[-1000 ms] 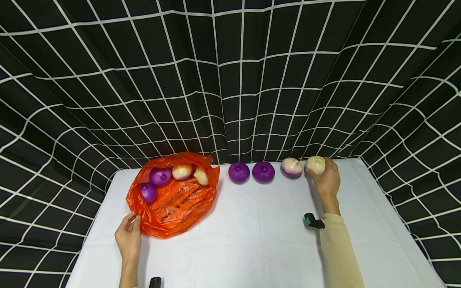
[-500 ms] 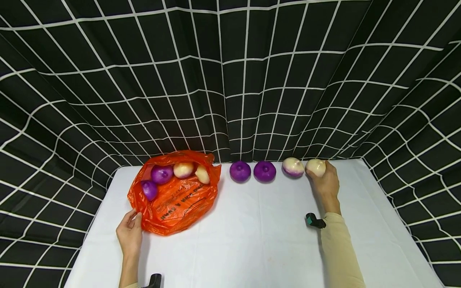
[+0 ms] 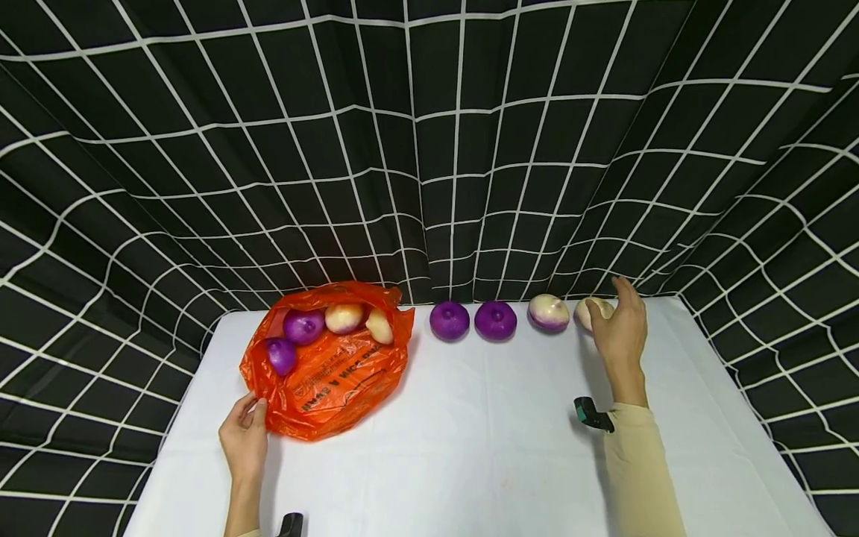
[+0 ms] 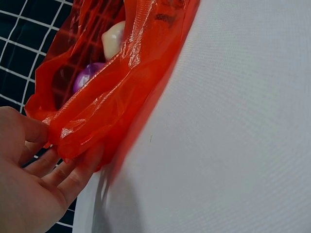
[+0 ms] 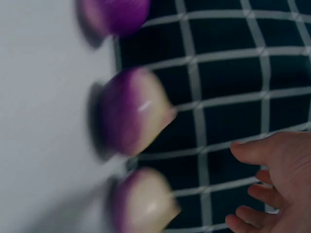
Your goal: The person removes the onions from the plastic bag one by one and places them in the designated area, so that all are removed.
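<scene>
Right hand (image 3: 622,337) hovering spread, seemingly empty, by the end bulb (image 5: 148,205) at the tabletop's (image 3: 470,447) far edge.
Left hand (image 3: 244,441) is pinching the flimsy bag (image 3: 349,399) near the left edge; the bulb is probably handling firm, slick, best cupped.

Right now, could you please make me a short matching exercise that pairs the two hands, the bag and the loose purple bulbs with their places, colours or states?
Column one:
1. left hand
2. right hand
3. plastic bag
4. loose purple bulbs

Column two:
A. between the bag and the two-toned bulbs
B. holding nothing
C. gripping the bag's edge
D. red-orange and crinkled

Right pairs: 1-C, 2-B, 3-D, 4-A.
</scene>
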The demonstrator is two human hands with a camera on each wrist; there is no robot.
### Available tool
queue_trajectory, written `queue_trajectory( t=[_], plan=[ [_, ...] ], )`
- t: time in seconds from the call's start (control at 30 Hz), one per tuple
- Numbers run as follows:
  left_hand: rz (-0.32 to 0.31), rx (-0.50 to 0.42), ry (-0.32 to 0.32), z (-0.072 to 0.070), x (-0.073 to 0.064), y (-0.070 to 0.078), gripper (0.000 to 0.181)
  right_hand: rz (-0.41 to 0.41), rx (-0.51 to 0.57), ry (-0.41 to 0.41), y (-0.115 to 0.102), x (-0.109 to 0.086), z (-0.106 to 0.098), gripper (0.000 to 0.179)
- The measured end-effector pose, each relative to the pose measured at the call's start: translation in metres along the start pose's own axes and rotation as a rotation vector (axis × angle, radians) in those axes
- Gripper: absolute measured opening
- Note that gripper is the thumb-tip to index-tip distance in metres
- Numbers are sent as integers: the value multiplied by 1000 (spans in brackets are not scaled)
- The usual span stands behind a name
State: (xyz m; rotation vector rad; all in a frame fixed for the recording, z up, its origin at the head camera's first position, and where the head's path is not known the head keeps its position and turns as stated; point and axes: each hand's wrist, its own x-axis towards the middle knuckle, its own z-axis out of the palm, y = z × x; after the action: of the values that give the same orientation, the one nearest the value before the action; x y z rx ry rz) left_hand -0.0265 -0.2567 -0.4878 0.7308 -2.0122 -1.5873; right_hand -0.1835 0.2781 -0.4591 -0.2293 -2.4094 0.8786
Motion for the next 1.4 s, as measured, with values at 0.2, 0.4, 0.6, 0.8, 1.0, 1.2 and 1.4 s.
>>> queue_trajectory(
  t=[0.2,0.4,0.6,0.8,1.0,1.2,1.4],
  plan=[
    [-3,-12,2,2,1,-3,26,-172,99,53,-57,-14,-2,59],
    [-18,-24,-6,3,2,-1,26,-369,201,31,-100,-32,16,52],
    [-17,2,6,1,3,-4,26,-523,290,-45,-140,-56,50,42],
    [-12,18,21,-1,12,-23,26,-752,382,-275,-174,-91,91,28],
    [6,-1,12,1,15,-29,26,-853,331,-445,-194,-125,128,31],
    [3,38,7,0,14,-26,27,-865,146,-570,-217,-138,151,40],
    [-7,58,7,-3,16,-27,27,-888,-119,-570,-235,-136,172,44]
  ],
)
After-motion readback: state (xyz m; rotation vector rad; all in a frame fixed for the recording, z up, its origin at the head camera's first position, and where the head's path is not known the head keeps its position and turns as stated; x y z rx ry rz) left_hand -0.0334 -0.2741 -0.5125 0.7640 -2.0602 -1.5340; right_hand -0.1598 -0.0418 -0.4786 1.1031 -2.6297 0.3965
